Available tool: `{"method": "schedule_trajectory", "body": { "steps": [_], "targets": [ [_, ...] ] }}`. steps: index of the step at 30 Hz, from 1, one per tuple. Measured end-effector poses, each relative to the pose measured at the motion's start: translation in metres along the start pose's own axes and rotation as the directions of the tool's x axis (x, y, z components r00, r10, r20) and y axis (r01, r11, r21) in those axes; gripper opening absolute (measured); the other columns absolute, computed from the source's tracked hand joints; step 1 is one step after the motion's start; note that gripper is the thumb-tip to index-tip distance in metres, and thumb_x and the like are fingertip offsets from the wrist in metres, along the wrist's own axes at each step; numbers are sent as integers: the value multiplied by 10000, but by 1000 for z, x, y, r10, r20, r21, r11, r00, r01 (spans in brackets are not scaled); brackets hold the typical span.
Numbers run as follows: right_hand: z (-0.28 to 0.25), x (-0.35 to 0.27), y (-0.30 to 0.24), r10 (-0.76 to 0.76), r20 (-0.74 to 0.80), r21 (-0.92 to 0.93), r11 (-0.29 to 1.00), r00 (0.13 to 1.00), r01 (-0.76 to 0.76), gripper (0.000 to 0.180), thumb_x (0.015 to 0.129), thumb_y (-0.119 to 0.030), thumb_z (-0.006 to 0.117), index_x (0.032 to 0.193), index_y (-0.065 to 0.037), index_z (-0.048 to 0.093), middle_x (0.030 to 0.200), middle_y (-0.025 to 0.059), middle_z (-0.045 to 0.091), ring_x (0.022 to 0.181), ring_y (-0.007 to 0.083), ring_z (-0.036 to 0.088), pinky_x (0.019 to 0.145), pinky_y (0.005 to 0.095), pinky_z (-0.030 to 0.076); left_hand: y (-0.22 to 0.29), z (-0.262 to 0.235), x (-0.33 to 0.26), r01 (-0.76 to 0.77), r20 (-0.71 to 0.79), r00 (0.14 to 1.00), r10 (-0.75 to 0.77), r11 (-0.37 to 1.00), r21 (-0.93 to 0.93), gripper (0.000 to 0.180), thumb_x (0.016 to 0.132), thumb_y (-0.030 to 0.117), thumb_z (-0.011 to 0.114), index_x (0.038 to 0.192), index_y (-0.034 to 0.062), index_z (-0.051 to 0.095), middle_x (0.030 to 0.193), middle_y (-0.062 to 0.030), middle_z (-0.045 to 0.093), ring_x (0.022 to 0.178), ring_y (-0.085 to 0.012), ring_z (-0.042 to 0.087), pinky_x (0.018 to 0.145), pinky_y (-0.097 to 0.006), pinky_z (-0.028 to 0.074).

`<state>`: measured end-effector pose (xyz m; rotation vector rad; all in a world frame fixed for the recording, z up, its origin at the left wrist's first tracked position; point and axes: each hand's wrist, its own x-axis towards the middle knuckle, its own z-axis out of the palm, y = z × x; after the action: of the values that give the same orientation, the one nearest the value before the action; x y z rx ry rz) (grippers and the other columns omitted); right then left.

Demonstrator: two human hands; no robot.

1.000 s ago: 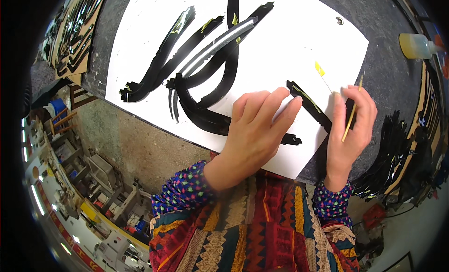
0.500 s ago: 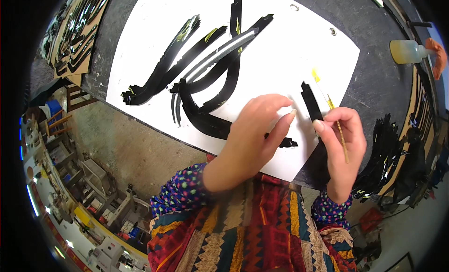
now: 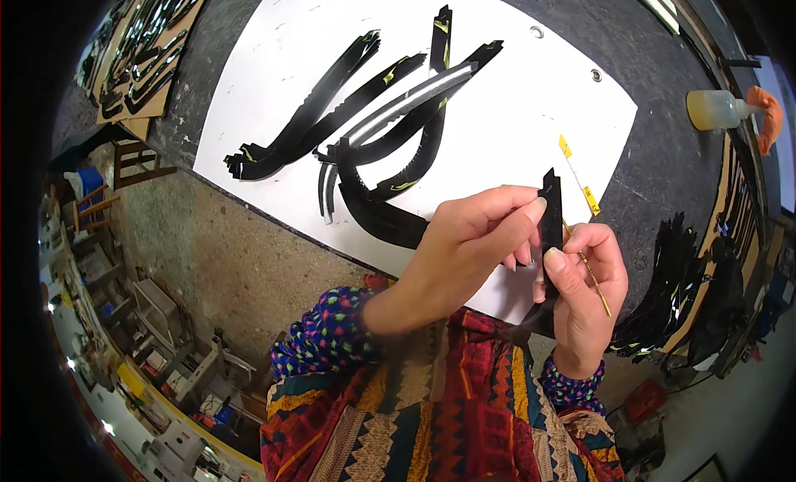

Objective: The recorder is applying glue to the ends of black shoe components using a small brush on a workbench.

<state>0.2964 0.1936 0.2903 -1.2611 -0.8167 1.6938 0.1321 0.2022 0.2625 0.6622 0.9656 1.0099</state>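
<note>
2 hands were in view: the left hand [image 3: 464,250] and the right hand [image 3: 584,295], together pinching 1 black strip [image 3: 551,221]. The right hand also held 1 thin stick [image 3: 590,271]. 1 white sheet [image 3: 274,92] lay on the table [image 3: 655,159], carrying roughly 7 curved black strips [image 3: 373,109] and 2 small yellow tags [image 3: 578,171]. 1 clear bottle [image 3: 715,109] lay beside 1 orange rag [image 3: 767,117].
</note>
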Motion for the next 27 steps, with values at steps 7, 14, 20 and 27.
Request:
{"method": "schedule_trajectory", "body": {
  "steps": [7, 14, 20, 27],
  "targets": [
    [0, -2, 7, -22, -31, -51, 998, 999, 20, 171, 927, 6, 650, 997, -47, 503, 931, 84, 619, 686, 115, 592, 562, 245, 508, 2, 3, -2, -10, -11, 1000, 10, 1000, 29, 236, 1031, 170, 561, 1049, -38, 670, 765, 4, 627, 707, -40, 569, 641, -209, 478],
    [0, -4, 7, 2, -20, -44, 999, 1000, -3, 158, 935, -3, 640, 995, -45, 500, 911, 99, 638, 683, 121, 598, 578, 247, 510, 1, 3, -3, 3, -27, 1000, -2, 1000, 21, 231, 1025, 159, 562, 1029, -44, 672, 757, 1, 625, 685, -39, 563, 622, -207, 477],
    [0, -2, 8, -5, -36, -66, 998, 999, 3, 152, 939, -6, 637, 989, -44, 498, 907, 107, 649, 682, 117, 595, 582, 243, 510, 0, 4, 0, -4, -17, 1000, 5, 999, 50, 225, 1024, 157, 562, 1041, -39, 670, 765, 0, 634, 687, -40, 569, 627, -209, 483],
    [-6, 2, 15, 4, -11, -33, 999, 1000, -4, 190, 942, 64, 628, 1057, -25, 505, 958, 76, 604, 747, 108, 624, 635, 244, 532, -8, 5, 2, -74, -65, 994, 85, 985, 156, 217, 1019, 155, 565, 1054, -39, 657, 752, -20, 631, 665, -46, 587, 587, -221, 488]
  ]
}}
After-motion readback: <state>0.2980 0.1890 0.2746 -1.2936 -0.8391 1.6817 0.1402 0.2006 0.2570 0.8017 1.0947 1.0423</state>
